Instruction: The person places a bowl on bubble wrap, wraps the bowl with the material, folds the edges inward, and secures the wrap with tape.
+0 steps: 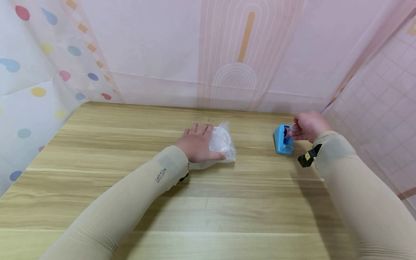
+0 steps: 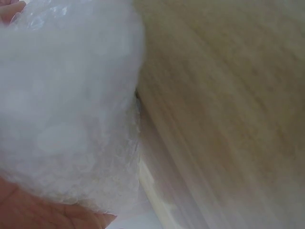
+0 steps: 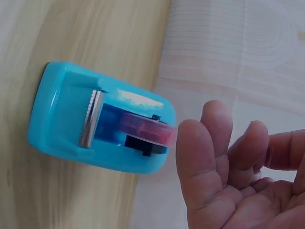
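Observation:
With its fingers spread, my left hand [image 1: 197, 143] rests on a package in clear bubble wrap [image 1: 222, 140]; what is inside is hidden. The wrap [image 2: 71, 105] fills the left side of the left wrist view, with bits of the hand [image 2: 43, 210] at its edges. Over to the right stands a light blue tape dispenser [image 1: 283, 148], and my right hand [image 1: 307, 127] reaches to it. In the right wrist view, partly bent fingertips [image 3: 194, 143] meet the end of the pink-looking tape roll [image 3: 147, 130]. I cannot tell whether they pinch tape. The metal cutter [image 3: 91, 119] faces away from them.
Both things lie on a wood-grain table [image 1: 208, 202], toward its far side. A pink patterned sheet [image 1: 156, 54] hangs behind the table, and a dotted one [image 1: 29, 97] at the left. Another sheet [image 1: 383, 104] stands close beyond my right hand.

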`<action>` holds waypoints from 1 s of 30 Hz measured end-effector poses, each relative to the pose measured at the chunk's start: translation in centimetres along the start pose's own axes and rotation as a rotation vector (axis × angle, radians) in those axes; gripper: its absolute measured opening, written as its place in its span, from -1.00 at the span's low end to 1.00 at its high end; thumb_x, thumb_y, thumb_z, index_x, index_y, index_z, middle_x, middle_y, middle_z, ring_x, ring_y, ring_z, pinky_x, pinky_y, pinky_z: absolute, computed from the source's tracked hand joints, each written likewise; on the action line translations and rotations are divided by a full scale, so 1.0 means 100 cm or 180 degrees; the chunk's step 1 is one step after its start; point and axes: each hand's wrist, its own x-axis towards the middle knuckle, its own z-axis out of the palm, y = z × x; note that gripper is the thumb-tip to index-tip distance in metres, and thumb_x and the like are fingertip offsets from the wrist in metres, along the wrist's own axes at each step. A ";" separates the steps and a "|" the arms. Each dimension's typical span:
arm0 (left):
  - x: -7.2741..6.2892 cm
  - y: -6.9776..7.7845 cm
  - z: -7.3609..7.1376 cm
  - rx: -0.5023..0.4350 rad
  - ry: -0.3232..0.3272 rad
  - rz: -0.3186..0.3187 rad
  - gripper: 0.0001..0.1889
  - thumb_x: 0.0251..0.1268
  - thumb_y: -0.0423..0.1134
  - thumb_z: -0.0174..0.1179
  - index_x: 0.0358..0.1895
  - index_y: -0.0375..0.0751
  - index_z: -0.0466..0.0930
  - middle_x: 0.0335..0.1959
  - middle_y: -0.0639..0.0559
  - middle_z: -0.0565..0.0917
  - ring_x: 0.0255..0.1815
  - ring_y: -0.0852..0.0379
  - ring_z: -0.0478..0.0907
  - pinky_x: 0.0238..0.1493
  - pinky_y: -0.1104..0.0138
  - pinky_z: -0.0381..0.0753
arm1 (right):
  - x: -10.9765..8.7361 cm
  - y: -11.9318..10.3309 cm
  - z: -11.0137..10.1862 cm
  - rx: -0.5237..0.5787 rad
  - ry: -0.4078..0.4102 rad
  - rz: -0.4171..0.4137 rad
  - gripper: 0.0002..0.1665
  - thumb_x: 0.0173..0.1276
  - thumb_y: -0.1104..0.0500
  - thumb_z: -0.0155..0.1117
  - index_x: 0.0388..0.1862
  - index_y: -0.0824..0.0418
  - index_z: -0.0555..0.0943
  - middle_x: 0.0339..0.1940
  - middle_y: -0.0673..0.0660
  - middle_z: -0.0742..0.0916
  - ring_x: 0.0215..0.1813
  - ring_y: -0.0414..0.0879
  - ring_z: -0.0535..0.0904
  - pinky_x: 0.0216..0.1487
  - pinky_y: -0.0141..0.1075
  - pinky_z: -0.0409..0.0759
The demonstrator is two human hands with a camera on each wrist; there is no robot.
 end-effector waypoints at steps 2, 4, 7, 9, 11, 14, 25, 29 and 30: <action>0.000 0.001 -0.001 -0.0005 0.0001 0.0004 0.33 0.17 0.71 -0.04 0.75 -0.21 -0.21 0.78 -0.13 -0.05 0.76 -0.37 -0.17 0.71 -0.24 -0.06 | 0.000 -0.002 -0.002 -0.0009 -0.0005 0.0009 -0.73 0.68 0.12 -0.21 -0.14 0.25 0.39 -0.41 0.00 0.58 -0.35 -0.18 0.71 -0.09 -0.22 0.80; 0.000 0.001 -0.001 0.0000 0.0003 0.0003 0.34 0.17 0.72 -0.04 0.75 -0.20 -0.21 0.78 -0.12 -0.04 0.76 -0.37 -0.17 0.71 -0.24 -0.06 | 0.000 -0.005 -0.003 -0.0010 -0.0018 0.0007 -0.73 0.69 0.12 -0.21 -0.13 0.26 0.39 -0.42 0.00 0.58 -0.35 -0.17 0.71 -0.09 -0.22 0.80; 0.001 0.001 -0.001 0.0009 0.0009 0.0002 0.34 0.16 0.72 -0.03 0.75 -0.20 -0.21 0.78 -0.12 -0.04 0.76 -0.37 -0.16 0.71 -0.24 -0.06 | -0.002 -0.008 -0.003 0.0009 -0.0038 0.0006 -0.72 0.69 0.12 -0.23 -0.14 0.26 0.39 -0.41 -0.01 0.59 -0.34 -0.17 0.71 -0.08 -0.23 0.80; 0.001 0.002 -0.001 0.0016 0.0005 0.0003 0.34 0.16 0.72 -0.04 0.75 -0.20 -0.21 0.78 -0.12 -0.04 0.76 -0.36 -0.16 0.71 -0.24 -0.06 | -0.003 -0.008 -0.003 -0.0043 -0.0039 0.0006 -0.73 0.66 0.14 -0.23 -0.15 0.27 0.39 -0.40 0.01 0.61 -0.32 -0.15 0.72 -0.08 -0.22 0.80; 0.001 0.002 -0.001 0.0020 0.0000 0.0004 0.34 0.16 0.72 -0.04 0.75 -0.20 -0.22 0.78 -0.13 -0.04 0.76 -0.36 -0.17 0.71 -0.24 -0.07 | -0.005 -0.007 -0.002 -0.0130 -0.0056 0.0011 -0.74 0.63 0.16 -0.23 -0.16 0.28 0.38 -0.36 0.03 0.63 -0.30 -0.13 0.72 -0.08 -0.21 0.80; 0.001 0.003 -0.001 0.0025 -0.0007 0.0002 0.34 0.16 0.72 -0.04 0.75 -0.20 -0.22 0.78 -0.13 -0.05 0.76 -0.36 -0.17 0.71 -0.23 -0.07 | -0.007 -0.001 0.000 -0.0216 -0.0112 0.0044 -0.76 0.59 0.17 -0.22 -0.17 0.28 0.37 -0.35 0.05 0.65 -0.29 -0.12 0.73 -0.09 -0.21 0.80; 0.002 0.003 0.000 0.0046 -0.0002 -0.0021 0.36 0.15 0.73 -0.03 0.75 -0.21 -0.23 0.78 -0.14 -0.06 0.76 -0.37 -0.18 0.71 -0.23 -0.07 | -0.026 0.034 0.014 -0.0014 -0.0401 0.0184 -0.64 0.75 0.01 -0.27 -0.15 0.23 0.34 -0.39 -0.02 0.65 -0.28 -0.15 0.72 -0.06 -0.22 0.79; 0.003 0.002 0.001 0.0045 -0.0040 -0.0045 0.36 0.16 0.72 -0.02 0.75 -0.21 -0.25 0.78 -0.14 -0.09 0.76 -0.37 -0.20 0.71 -0.23 -0.09 | -0.034 0.049 0.018 0.0089 -0.0452 0.0265 -0.57 0.77 -0.07 -0.30 -0.14 0.23 0.35 -0.37 -0.02 0.68 -0.26 -0.16 0.73 -0.06 -0.23 0.79; 0.004 0.001 0.001 0.0046 -0.0059 -0.0059 0.35 0.16 0.72 -0.02 0.75 -0.20 -0.27 0.79 -0.13 -0.10 0.77 -0.36 -0.22 0.72 -0.22 -0.10 | -0.036 0.053 0.019 0.0121 -0.0449 0.0272 -0.55 0.77 -0.08 -0.31 -0.13 0.24 0.36 -0.36 -0.02 0.69 -0.24 -0.15 0.73 -0.04 -0.23 0.79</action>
